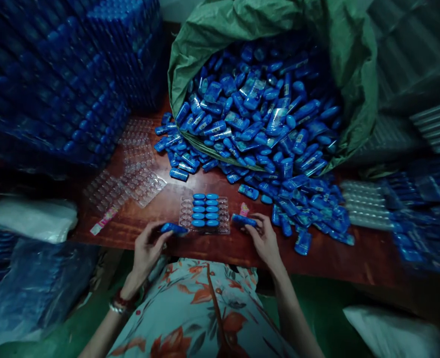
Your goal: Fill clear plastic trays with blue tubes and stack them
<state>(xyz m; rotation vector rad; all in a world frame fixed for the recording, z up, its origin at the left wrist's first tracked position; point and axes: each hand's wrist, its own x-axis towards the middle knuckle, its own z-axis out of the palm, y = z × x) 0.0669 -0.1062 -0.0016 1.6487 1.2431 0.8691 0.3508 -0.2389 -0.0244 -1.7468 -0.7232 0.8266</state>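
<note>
My left hand (150, 243) pinches a small blue bottle (173, 228) just off the left side of a clear plastic tray (223, 211). To the tray's right, my right hand (263, 237) grips another blue bottle (244, 220) between thumb and fingers. Two columns of blue bottles (205, 210) lie on their sides across the middle of the tray, while its outer slots at left and right show bare. A small pink paper piece (244, 208) lies behind the bottle in my right hand.
A green sack (182, 54) spills blue bottles (238, 114) over the wooden table (138, 223). Clear trays (138, 169) and a pink strip (105, 220) lie at left. Stacks of filled trays (48, 84) rise behind them. More trays (365, 204) stand right.
</note>
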